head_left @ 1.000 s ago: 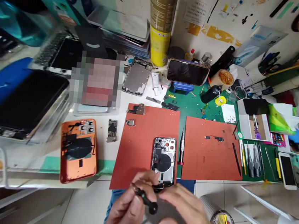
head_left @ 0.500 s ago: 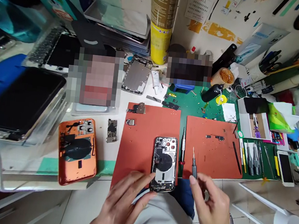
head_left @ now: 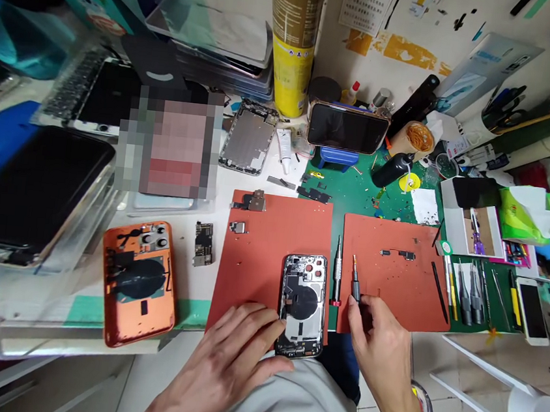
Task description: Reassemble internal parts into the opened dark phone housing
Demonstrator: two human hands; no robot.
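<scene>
An opened phone housing (head_left: 308, 337) with a round black pad lies near the front of the left red mat, inside facing up. My left hand (head_left: 234, 352) steadies it, fingertips against its left edge and thumb by its lower corner. A small screwdriver (head_left: 355, 281) with a dark handle is pinched in my right hand (head_left: 379, 338), its tip pointing away from me over the right red mat. Between the mats lies a second, silver screwdriver (head_left: 337, 271) with a red end, just left of the held one.
An orange phone back (head_left: 139, 323) and a logic board (head_left: 204, 244) lie to the left. Camera modules (head_left: 252, 201) sit on the left mat (head_left: 270, 251). Small parts (head_left: 398, 254) lie on the right mat (head_left: 394, 290). Several tools (head_left: 471, 299) are lined up at right. A phone (head_left: 347, 128) leans on a blue stand.
My right hand has moved forward and slightly left with the screwdriver, bringing it down close to the right mat's left edge. My left hand stays at the phone housing. The view has shifted slightly.
</scene>
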